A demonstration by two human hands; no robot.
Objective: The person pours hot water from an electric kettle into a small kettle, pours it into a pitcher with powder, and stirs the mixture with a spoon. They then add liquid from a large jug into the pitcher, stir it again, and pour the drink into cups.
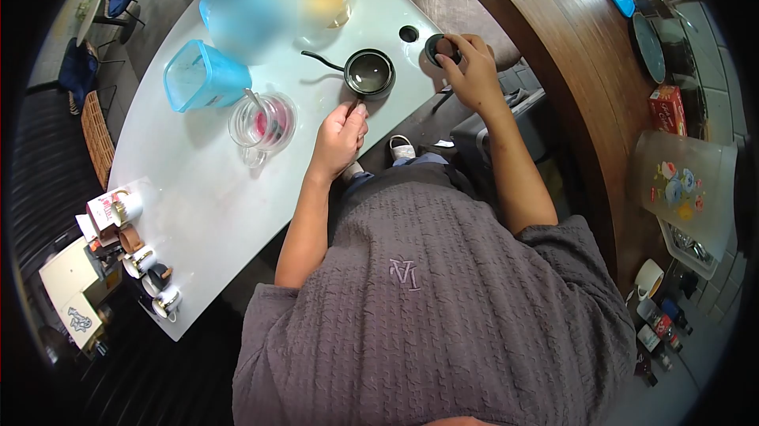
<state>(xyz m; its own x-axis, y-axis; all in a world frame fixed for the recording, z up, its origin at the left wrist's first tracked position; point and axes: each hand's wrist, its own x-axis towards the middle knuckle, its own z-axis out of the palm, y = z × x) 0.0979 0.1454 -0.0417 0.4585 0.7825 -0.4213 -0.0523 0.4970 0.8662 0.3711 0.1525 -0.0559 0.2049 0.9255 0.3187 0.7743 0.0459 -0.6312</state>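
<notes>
gray shirt below, left hand holds kettle, right hand dark lid.

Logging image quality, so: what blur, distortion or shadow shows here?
Head view: smeared blur partly masks the upper blue container; fisheye bending bows the wooden counter, corners black; soft shadows fall on the table; left hand and right hand look fairly sharp.

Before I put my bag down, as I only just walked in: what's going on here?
A person's left hand grips the handle of an uncovered black kettle. The right hand holds a dark round piece, perhaps its lid, off to the side. On the white table, a glass vessel with something pink inside stands near a blue container.
</notes>
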